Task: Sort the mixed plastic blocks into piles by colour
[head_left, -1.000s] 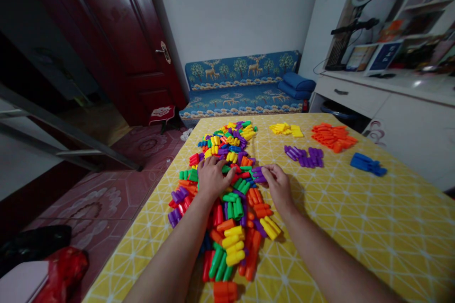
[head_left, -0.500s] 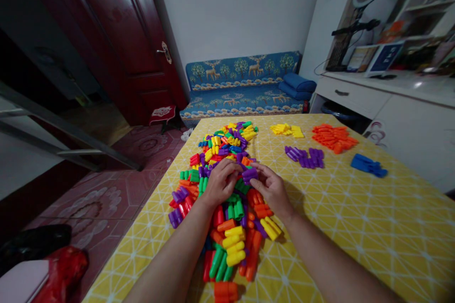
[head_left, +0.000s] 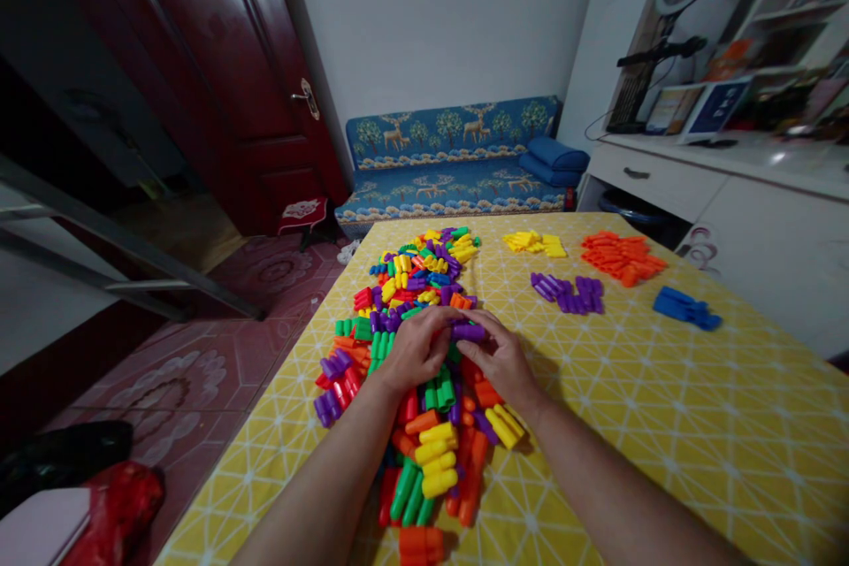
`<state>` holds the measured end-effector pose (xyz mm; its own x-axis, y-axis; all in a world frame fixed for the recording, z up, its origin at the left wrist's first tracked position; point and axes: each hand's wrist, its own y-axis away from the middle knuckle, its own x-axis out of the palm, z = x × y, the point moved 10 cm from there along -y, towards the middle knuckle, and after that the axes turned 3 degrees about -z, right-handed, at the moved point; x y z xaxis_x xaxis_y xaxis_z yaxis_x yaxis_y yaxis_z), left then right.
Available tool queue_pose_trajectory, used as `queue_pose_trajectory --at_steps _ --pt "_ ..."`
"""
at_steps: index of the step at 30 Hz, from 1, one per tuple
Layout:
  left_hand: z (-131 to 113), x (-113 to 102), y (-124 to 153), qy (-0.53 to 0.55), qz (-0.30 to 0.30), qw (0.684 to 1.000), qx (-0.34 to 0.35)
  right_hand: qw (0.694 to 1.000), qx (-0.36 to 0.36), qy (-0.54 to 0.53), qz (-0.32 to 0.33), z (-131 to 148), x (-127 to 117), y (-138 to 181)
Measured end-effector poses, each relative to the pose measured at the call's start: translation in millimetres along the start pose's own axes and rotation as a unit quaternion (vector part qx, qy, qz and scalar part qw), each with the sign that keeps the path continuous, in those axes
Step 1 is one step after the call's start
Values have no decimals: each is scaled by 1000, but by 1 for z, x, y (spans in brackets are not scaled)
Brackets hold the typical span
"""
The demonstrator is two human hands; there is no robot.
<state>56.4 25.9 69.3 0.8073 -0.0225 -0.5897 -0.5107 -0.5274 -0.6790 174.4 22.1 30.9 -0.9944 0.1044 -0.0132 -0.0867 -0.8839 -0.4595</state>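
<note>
Right fingers (head_left: 480, 357) pinch glossy purple tubular piece (head_left: 468, 332) | left fingers (head_left: 440, 317) curled, grip unclear

The person's own upper limbs, seen from above. Left forearm (head_left: 330, 478): bare, smooth in outline, broad toward the lower edge of the view and tapering to a narrower, bare left wrist (head_left: 386, 387). Right forearm (head_left: 610, 479): likewise bare, its width diminishing gradually to an uncovered right wrist (head_left: 539, 405). Left hand (head_left: 417, 352): ungloved, with a broad, gently rounded back and fingers partly hidden from the camera. Right hand (head_left: 502, 363): ungloved, its fingers partly concealed. Fingernails on both hands: too small to distinguish clearly.
</note>
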Motion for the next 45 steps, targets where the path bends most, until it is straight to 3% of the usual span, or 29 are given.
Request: queue_pose_trajectory --at_steps 3,5,11,13,16,20,27,32,36,39,42,45 --pt "4 -5 1 -3 -28 1000 1 999 25 -6 -36 -5 -11 -3" --pt "9 -8 2 -3 -49 999 -9 994 51 -16 -99 -13 -34 -9" --pt "14 -8 2 9 -55 998 -24 932 53 -30 -358 -44 -161 -21" --pt "15 -6 2 12 -48 998 -27 921 66 -47 -382 -57 -191 -24" --pt "17 -5 3 15 -47 998 -37 923 101 -95 -359 -74 -211 -32" --pt "18 -5 3 19 -46 998 -39 934 99 -132 -318 -74 -216 -43" --pt "20 -4 4 20 -39 998 -50 926 140 -141 -321 -81 -217 -40" --pt "19 -6 3 15 -45 998 -46 948 133 -97 -273 -76 -207 -41" --pt "18 -6 2 8 -46 998 -46 935 116 -21 -333 -67 -213 -32" --pt "18 -7 1 8 -48 998 -43 925 48 84 -369 -35 -209 -26" --pt "17 -7 1 6 -49 998 -40 951 28 139 -276 -14 -176 -32" --pt "19 -7 2 3 -45 998 -48 974 107 163 -118 -31 -136 -36"
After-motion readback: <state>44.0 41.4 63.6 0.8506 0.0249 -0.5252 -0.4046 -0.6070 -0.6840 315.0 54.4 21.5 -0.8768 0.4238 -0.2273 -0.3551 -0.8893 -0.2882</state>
